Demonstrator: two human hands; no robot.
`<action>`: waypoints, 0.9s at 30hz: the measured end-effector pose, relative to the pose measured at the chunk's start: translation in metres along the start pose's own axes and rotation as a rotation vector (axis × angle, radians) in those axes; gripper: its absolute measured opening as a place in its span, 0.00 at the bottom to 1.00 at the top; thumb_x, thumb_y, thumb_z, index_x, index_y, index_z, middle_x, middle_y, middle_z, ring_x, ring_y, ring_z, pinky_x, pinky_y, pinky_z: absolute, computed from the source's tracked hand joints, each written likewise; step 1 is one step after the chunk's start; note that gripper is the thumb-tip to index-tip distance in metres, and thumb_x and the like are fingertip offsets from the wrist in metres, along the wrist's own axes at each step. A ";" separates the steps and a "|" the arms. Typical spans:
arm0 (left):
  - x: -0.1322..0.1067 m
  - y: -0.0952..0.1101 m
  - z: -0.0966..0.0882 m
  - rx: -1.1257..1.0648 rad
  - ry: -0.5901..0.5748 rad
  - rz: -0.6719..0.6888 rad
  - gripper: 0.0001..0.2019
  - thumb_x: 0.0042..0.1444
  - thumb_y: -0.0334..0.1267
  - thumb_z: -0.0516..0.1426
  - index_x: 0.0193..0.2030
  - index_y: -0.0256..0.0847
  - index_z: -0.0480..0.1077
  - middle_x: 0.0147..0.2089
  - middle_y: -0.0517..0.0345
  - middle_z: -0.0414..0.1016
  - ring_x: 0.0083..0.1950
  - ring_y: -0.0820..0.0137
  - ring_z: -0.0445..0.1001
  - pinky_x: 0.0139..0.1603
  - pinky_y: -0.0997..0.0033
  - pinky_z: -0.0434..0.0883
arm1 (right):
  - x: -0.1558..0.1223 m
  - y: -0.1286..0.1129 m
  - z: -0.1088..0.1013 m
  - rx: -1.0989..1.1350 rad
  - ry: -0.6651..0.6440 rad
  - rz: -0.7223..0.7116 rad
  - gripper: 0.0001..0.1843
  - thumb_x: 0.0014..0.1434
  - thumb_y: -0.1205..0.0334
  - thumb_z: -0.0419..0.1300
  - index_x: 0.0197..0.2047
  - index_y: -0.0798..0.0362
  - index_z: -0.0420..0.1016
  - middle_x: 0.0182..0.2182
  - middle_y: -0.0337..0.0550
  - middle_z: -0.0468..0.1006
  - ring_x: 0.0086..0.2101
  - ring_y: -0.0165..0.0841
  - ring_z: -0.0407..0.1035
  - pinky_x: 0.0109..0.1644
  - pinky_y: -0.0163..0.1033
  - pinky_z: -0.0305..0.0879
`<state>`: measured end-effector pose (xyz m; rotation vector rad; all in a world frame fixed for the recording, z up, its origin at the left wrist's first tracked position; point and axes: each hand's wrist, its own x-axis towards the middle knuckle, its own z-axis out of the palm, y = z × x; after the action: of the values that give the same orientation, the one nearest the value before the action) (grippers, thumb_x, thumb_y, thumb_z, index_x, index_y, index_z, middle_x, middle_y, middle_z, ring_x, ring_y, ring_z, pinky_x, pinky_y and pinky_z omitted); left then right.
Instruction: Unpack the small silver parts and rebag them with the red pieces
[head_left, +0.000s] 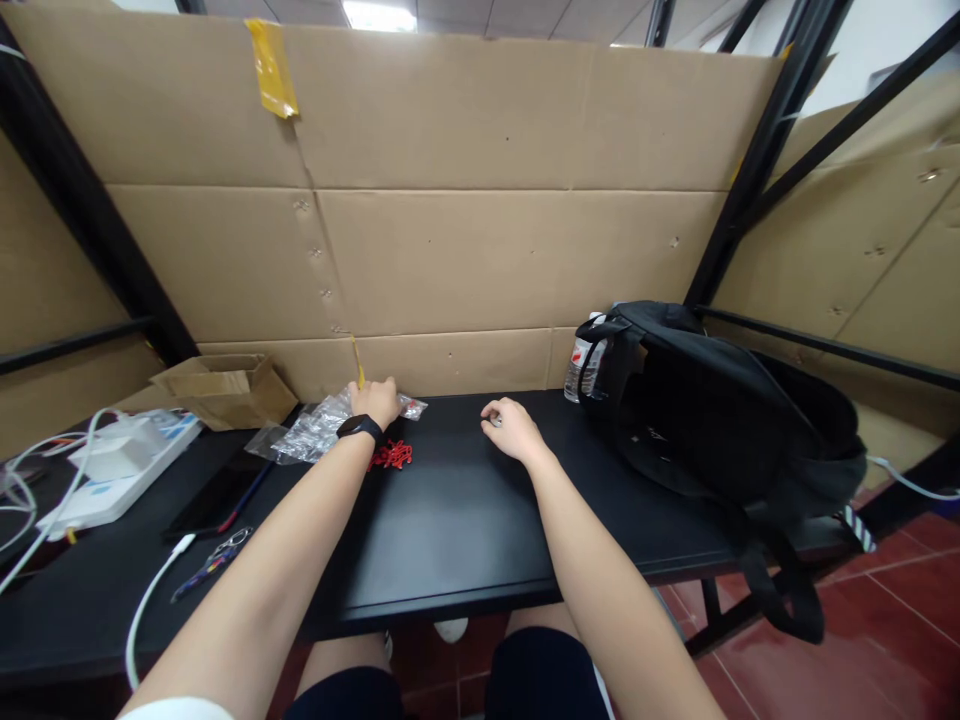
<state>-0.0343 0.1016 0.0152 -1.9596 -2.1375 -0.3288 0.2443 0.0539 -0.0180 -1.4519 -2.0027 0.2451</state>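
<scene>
My left hand (377, 402), with a dark watch on its wrist, reaches onto a heap of clear plastic bags (319, 428) near the cardboard wall. Its fingertips are hidden behind the hand, so its grip does not show. A small pile of red pieces (393, 455) lies on the black tabletop just in front of that wrist; their exact kind is too small to make out. To the right, my right hand (514, 430) hovers over or rests on the table with its fingers curled together. Something small and shiny shows between thumb and fingers, but I cannot tell what it is.
A black backpack (720, 410) and a water bottle (582, 368) stand at the right. On the left are an open cardboard box (225, 392), a white power strip (124, 480) with cables, a dark phone-like slab (217, 495) and a keyring (214, 562). Cardboard panels (450, 250) close the back.
</scene>
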 end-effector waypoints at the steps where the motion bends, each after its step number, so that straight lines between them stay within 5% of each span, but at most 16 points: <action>1: -0.003 -0.001 -0.002 0.004 0.042 -0.007 0.15 0.58 0.41 0.56 0.49 0.36 0.72 0.46 0.34 0.80 0.55 0.44 0.73 0.58 0.46 0.53 | 0.001 0.002 -0.001 -0.047 0.021 0.015 0.10 0.57 0.61 0.63 0.44 0.48 0.80 0.45 0.46 0.78 0.46 0.41 0.71 0.50 0.42 0.64; 4: -0.019 -0.009 -0.009 -0.045 0.134 0.043 0.16 0.62 0.44 0.53 0.51 0.39 0.72 0.52 0.36 0.78 0.57 0.44 0.70 0.58 0.44 0.55 | 0.003 0.007 -0.003 -0.158 0.016 0.103 0.22 0.57 0.59 0.64 0.55 0.46 0.78 0.56 0.51 0.74 0.53 0.49 0.67 0.56 0.50 0.62; 7: -0.039 -0.020 -0.016 -0.152 -0.017 0.225 0.13 0.62 0.47 0.53 0.44 0.45 0.76 0.49 0.46 0.80 0.55 0.49 0.71 0.57 0.46 0.57 | 0.004 0.013 0.000 -0.210 -0.069 0.179 0.28 0.57 0.57 0.64 0.62 0.44 0.73 0.61 0.51 0.70 0.56 0.52 0.66 0.57 0.54 0.62; 13: -0.069 -0.029 -0.008 -0.255 -0.087 0.342 0.17 0.51 0.58 0.64 0.39 0.49 0.80 0.51 0.49 0.76 0.59 0.47 0.66 0.57 0.49 0.60 | 0.009 0.022 0.004 -0.180 -0.111 0.146 0.22 0.57 0.63 0.63 0.55 0.46 0.78 0.53 0.47 0.79 0.53 0.44 0.72 0.56 0.45 0.66; 18: -0.069 -0.025 0.001 -0.314 -0.114 0.429 0.10 0.46 0.48 0.69 0.34 0.49 0.81 0.49 0.53 0.77 0.57 0.49 0.66 0.56 0.52 0.61 | 0.011 0.027 0.003 -0.058 -0.114 0.065 0.25 0.50 0.69 0.66 0.53 0.50 0.79 0.48 0.46 0.83 0.48 0.38 0.77 0.54 0.37 0.69; 27: -0.063 -0.019 0.013 -0.483 -0.083 0.514 0.03 0.52 0.43 0.67 0.31 0.51 0.82 0.44 0.56 0.80 0.54 0.55 0.70 0.56 0.57 0.62 | 0.002 0.018 -0.014 -0.198 -0.168 0.162 0.27 0.49 0.62 0.72 0.53 0.40 0.80 0.49 0.43 0.82 0.50 0.45 0.76 0.50 0.43 0.70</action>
<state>-0.0483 0.0440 -0.0168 -2.7342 -1.6041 -0.7227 0.2664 0.0591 -0.0155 -1.7740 -2.0916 0.2506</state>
